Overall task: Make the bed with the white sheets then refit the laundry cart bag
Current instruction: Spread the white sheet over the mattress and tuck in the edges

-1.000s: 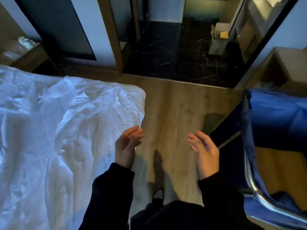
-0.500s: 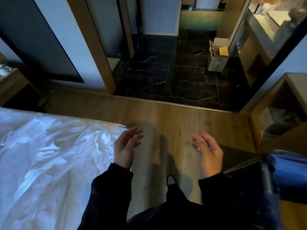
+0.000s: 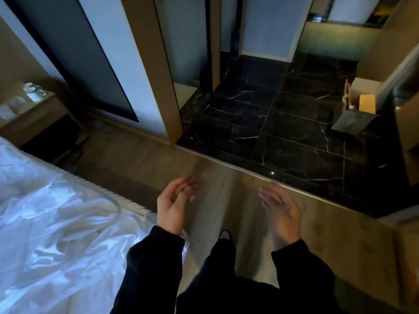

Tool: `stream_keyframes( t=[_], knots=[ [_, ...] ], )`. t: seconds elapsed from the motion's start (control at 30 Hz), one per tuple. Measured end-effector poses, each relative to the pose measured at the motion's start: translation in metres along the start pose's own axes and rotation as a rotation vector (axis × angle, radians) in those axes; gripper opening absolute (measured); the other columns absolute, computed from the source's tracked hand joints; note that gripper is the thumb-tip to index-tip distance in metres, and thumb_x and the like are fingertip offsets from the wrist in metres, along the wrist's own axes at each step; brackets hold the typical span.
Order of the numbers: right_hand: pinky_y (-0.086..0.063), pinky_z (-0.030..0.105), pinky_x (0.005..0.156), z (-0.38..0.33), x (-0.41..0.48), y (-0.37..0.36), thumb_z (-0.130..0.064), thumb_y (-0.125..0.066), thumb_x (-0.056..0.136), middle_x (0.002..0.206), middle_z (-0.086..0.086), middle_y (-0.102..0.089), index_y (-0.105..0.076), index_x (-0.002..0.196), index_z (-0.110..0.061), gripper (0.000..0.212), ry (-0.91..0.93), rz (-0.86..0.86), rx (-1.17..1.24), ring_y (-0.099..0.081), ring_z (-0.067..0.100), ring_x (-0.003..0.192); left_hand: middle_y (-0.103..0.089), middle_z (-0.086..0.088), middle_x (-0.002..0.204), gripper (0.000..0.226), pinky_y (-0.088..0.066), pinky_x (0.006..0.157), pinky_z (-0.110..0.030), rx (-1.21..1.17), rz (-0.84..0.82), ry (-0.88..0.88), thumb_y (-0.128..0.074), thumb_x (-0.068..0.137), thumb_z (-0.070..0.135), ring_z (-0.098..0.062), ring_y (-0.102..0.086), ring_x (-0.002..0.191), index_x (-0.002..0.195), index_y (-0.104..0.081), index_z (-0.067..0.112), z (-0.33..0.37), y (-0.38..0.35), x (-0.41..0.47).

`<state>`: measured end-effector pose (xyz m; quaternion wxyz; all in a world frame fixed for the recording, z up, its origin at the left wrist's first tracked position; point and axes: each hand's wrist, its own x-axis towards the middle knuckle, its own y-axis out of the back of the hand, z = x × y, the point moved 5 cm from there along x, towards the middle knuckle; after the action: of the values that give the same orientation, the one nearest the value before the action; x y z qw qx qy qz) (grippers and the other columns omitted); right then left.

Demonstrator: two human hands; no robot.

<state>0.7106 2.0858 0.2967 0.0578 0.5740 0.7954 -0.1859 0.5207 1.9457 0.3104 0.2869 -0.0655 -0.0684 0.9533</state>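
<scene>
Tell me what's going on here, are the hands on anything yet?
Nothing is being handled. A person in dark sleeves stands on the wooden floor beside the bed. The left hand and the right hand are held out in front, fingers relaxed and empty. The white sheet lies rumpled on the bed, and neither hand touches it. The laundry cart is not in view, so the bag has not been refitted as far as this picture shows.
</scene>
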Motion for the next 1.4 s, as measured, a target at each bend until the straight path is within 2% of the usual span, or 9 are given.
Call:
stream_keyframes(
  t=[0.13, 0.23, 0.33, 0.53, 0.63, 0.83, 0.93, 1.17, 1.4],
  knots=[
    [-0.041, 0.039, 0.107, -0.023, 0.081, -0.060, -0.004, -0.051, 0.095, 0.114, 0.007, -0.067, -0.056, 0.121, -0.015, 0.029, 0.031, -0.053, -0.139, -0.062, 0.015, 0.110, -0.073, 0.001, 0.084, 0.018, -0.052, 0.068, -0.022, -0.037, 0.051, 0.001, -0.060, 0.084, 0.008, -0.009, -0.067, 0.076, 0.101, -0.062, 0.010, 0.000, -0.006, 0.097],
    [-0.043, 0.039, 0.105, -0.037, 0.132, -0.105, -0.007, -0.051, 0.095, 0.108, -0.001, -0.070, -0.061, 0.107, -0.029, 0.027, 0.045, -0.097, -0.215, -0.063, 0.010, 0.108, -0.074, 0.007, 0.081, 0.021, -0.052, 0.066, -0.017, -0.031, 0.072, -0.013, -0.046, 0.093, -0.007, -0.004, -0.068, 0.074, 0.108, -0.058, 0.001, 0.008, -0.008, 0.158],
    [-0.047, 0.038, 0.101, -0.045, 0.182, -0.163, -0.012, -0.054, 0.092, 0.101, -0.011, -0.072, -0.062, 0.108, -0.031, 0.026, 0.077, -0.181, -0.324, -0.063, 0.002, 0.103, -0.074, 0.008, 0.079, 0.023, -0.051, 0.066, -0.017, -0.034, 0.145, -0.011, -0.045, 0.093, -0.009, -0.004, -0.067, 0.073, 0.106, -0.059, 0.002, 0.016, 0.002, 0.217],
    [-0.047, 0.039, 0.100, -0.033, 0.264, -0.281, -0.025, -0.054, 0.081, 0.098, -0.009, -0.072, -0.062, 0.106, -0.030, 0.027, 0.057, -0.394, -0.381, -0.065, 0.003, 0.100, -0.071, -0.007, 0.094, 0.024, -0.053, 0.071, -0.026, -0.073, 0.375, -0.027, -0.055, 0.080, 0.016, -0.017, -0.067, 0.085, 0.102, -0.062, 0.010, 0.020, 0.052, 0.304],
    [-0.049, 0.036, 0.098, -0.024, 0.312, -0.349, -0.025, -0.050, 0.076, 0.098, -0.007, -0.071, -0.060, 0.114, -0.021, 0.039, 0.041, -0.486, -0.380, -0.065, 0.005, 0.100, -0.072, -0.008, 0.096, 0.025, -0.053, 0.072, -0.027, -0.047, 0.480, -0.050, -0.055, 0.079, 0.018, -0.021, -0.068, 0.088, 0.102, -0.063, 0.012, 0.025, 0.084, 0.353],
    [-0.049, 0.040, 0.099, -0.017, 0.394, -0.506, -0.022, -0.050, 0.077, 0.104, 0.001, -0.070, -0.058, 0.115, -0.017, 0.039, 0.022, -0.683, -0.330, -0.066, 0.013, 0.103, -0.072, -0.012, 0.100, 0.025, -0.053, 0.077, -0.035, 0.041, 0.683, -0.111, -0.060, 0.080, 0.020, -0.023, -0.069, 0.090, 0.104, -0.064, 0.013, 0.067, 0.151, 0.455],
    [-0.048, 0.041, 0.100, -0.010, 0.410, -0.589, -0.022, -0.052, 0.079, 0.105, 0.003, -0.070, -0.056, 0.117, -0.015, 0.039, 0.033, -0.835, -0.322, -0.066, 0.016, 0.103, -0.074, -0.005, 0.097, 0.034, -0.053, 0.076, -0.034, 0.075, 0.791, -0.138, -0.064, 0.075, 0.032, -0.020, -0.069, 0.089, 0.104, -0.065, 0.015, 0.087, 0.186, 0.486],
    [-0.046, 0.047, 0.101, 0.042, 0.406, -0.744, -0.025, -0.054, 0.079, 0.107, 0.005, -0.070, -0.057, 0.119, -0.014, 0.041, -0.051, -1.108, -0.395, -0.066, 0.016, 0.104, -0.073, -0.005, 0.095, 0.028, -0.048, 0.086, -0.051, -0.029, 1.085, -0.127, -0.056, 0.080, 0.019, -0.025, -0.067, 0.091, 0.105, -0.064, 0.010, 0.095, 0.273, 0.527],
    [-0.046, 0.048, 0.101, 0.100, 0.373, -0.911, -0.027, -0.054, 0.079, 0.106, 0.002, -0.071, -0.059, 0.113, -0.023, 0.034, -0.048, -1.311, -0.456, -0.065, 0.016, 0.105, -0.071, -0.013, 0.103, 0.045, -0.050, 0.086, -0.048, -0.089, 1.250, -0.178, -0.065, 0.074, 0.033, -0.028, -0.067, 0.094, 0.110, -0.063, 0.006, 0.105, 0.406, 0.577]
  ],
)
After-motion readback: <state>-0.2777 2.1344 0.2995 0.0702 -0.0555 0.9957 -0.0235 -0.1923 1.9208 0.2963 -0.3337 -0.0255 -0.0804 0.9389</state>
